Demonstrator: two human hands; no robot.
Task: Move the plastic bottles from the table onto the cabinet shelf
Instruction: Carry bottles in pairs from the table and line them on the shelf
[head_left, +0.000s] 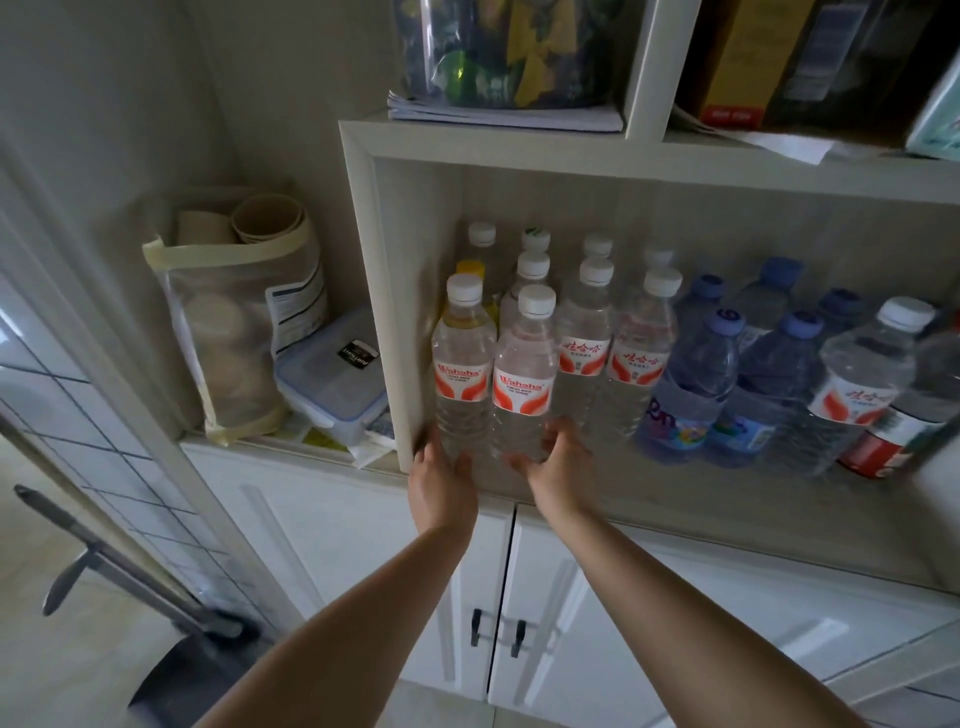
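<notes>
Both hands (441, 478) (558, 462) hold front bottles (464, 364) (522, 379) beside cabinet wall (405, 322).

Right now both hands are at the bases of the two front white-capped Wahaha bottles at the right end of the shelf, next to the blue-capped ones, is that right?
Not quite. The head view shows the left hand and right hand at the bases of the two front Wahaha bottles at the left end of the cabinet shelf, against its side wall. The blue-capped bottles stand further right, past two more white-capped ones.

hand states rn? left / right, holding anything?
Left hand: grip curled round the base of the front-left bottle on the shelf.
Right hand: grip round the base of the neighbouring bottle.
</notes>
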